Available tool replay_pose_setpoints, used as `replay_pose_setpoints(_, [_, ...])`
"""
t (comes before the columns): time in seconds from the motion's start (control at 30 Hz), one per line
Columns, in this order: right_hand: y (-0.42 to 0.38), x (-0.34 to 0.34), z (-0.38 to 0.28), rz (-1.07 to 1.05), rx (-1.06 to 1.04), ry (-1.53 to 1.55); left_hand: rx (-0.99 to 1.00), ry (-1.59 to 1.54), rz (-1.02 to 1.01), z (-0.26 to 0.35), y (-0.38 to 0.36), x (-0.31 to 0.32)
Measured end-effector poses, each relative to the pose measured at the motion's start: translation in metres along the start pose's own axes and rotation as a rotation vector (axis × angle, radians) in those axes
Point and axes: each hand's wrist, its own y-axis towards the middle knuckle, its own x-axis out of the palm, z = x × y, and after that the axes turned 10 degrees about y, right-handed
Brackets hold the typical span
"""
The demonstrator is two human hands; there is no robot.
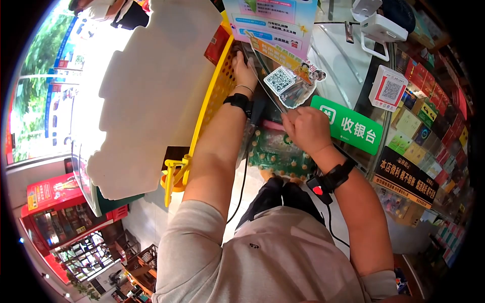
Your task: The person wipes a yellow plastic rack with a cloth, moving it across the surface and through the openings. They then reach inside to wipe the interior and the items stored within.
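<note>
Fingers (291, 119) curl together on right hand (310, 129) near green sign (348, 125), unclear on left hand (245, 73)

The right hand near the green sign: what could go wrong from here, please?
The right hand is close to the green sign and the QR code card, so it might knock either one. The black cable hangs near the dark trousers and could perhaps snag.

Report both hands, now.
Left hand: beside the yellow perforated panel; open or closed, cannot be told.
Right hand: curled beside the green sign; grip cannot be told.
</note>
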Motion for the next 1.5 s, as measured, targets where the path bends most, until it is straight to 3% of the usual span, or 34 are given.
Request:
replay_pose_setpoints(0.1, [0.000, 0.000, 0.000, 0.002, -0.001, 0.002, -0.058, 0.040, -0.109, -0.017, -0.009, 0.013])
replay_pose_setpoints(0.3, [0.000, 0.000, 0.000, 0.008, 0.001, 0.010, -0.073, -0.081, 0.000, -0.013, -0.007, 0.008])
replay_pose_setpoints(0.4, [0.001, -0.002, -0.001, 0.001, 0.005, 0.003, 0.056, -0.003, 0.102, -0.003, -0.004, -0.008])
replay_pose_setpoints(0.73, [0.000, 0.000, 0.000, 0.004, 0.000, -0.003, -0.056, -0.022, 0.206, -0.007, -0.060, -0.019])
replay_pose_setpoints(0.87, [-0.001, 0.000, 0.000, -0.001, -0.002, -0.004, -0.005, 0.026, 0.215, -0.006, -0.063, -0.026])
replay_pose_setpoints(1.17, [-0.001, 0.000, 0.000, -0.001, 0.006, -0.002, -0.045, 0.012, 0.164, -0.002, -0.042, -0.020])
replay_pose_setpoints(1.27, [-0.001, 0.000, -0.001, -0.009, 0.010, -0.001, -0.181, 0.018, -0.041, -0.016, -0.053, -0.013])
replay_pose_setpoints(1.5, [-0.001, 0.002, 0.002, -0.006, 0.017, -0.011, -0.266, 0.205, -0.154, -0.025, -0.093, 0.001])
